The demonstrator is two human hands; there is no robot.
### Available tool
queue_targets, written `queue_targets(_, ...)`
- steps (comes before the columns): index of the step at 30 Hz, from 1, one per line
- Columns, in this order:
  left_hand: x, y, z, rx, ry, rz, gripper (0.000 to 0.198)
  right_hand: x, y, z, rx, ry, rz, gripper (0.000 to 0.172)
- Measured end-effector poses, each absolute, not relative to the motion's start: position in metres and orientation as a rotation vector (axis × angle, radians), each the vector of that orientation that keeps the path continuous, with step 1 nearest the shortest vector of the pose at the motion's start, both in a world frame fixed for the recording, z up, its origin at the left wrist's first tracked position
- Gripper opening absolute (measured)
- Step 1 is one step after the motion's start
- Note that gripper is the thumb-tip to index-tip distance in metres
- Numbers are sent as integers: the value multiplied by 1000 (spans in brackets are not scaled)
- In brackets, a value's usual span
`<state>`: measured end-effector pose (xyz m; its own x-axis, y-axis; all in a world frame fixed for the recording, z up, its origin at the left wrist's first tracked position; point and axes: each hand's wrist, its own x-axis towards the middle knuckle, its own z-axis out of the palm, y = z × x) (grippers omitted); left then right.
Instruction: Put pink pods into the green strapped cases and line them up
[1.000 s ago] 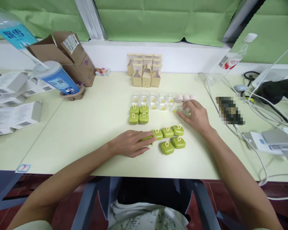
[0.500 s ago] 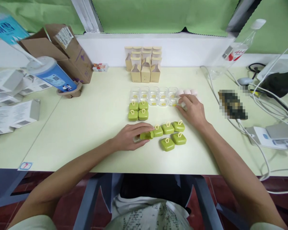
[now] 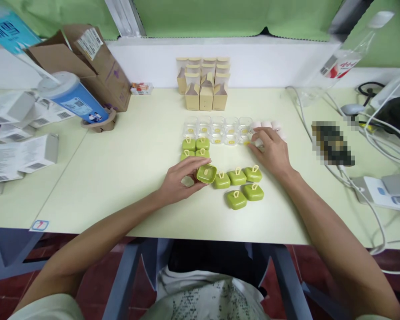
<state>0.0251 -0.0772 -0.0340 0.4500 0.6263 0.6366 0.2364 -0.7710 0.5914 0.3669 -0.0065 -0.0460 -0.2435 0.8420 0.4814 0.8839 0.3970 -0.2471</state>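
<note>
Head view:
- one green shell point(image 3: 206, 174) is held upturned by left hand point(image 3: 177, 181);
- right hand point(image 3: 272, 150) narrowed beside clear cups point(image 3: 231, 136), two o'clock; grip cannot be told;
- five shells point(image 3: 237, 178) unlifted, four o'clock.

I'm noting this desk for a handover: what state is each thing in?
Held lid: hollow side showing, in left hand
Other lids: loops up
Visible clear cups: no green lids on
Small boxes: tops open
Carton: flaps open
Blue cup: lidded, straw in
Right bottle: capped
Left bottle: top out of frame
White boxes: piled
</note>
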Motion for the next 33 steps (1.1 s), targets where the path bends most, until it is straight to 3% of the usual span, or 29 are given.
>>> queue_targets(7, 24, -72, -38, 2314, 747, 1340, 62, 369, -12, -32, -1368, -1949, -24, 16)
queue_targets(11, 25, -72, -32, 2322, 748, 1394, 67, 347, -37, -10, -1084, -1674, 380, 34)
queue_targets(16, 27, -75, -27, 2308, 790, 1428, 66, 302, -78, 0, -832, -1724, 819, 30)
queue_targets(19, 28, -77, -28, 2291, 784, 1442, 61, 288, -91, -3, -759, -1745, 979, 39)
queue_targets(33, 32, -76, -34, 2282, 711, 1464, 61, 285, -92, -3, -727, -1922, 689, 39)
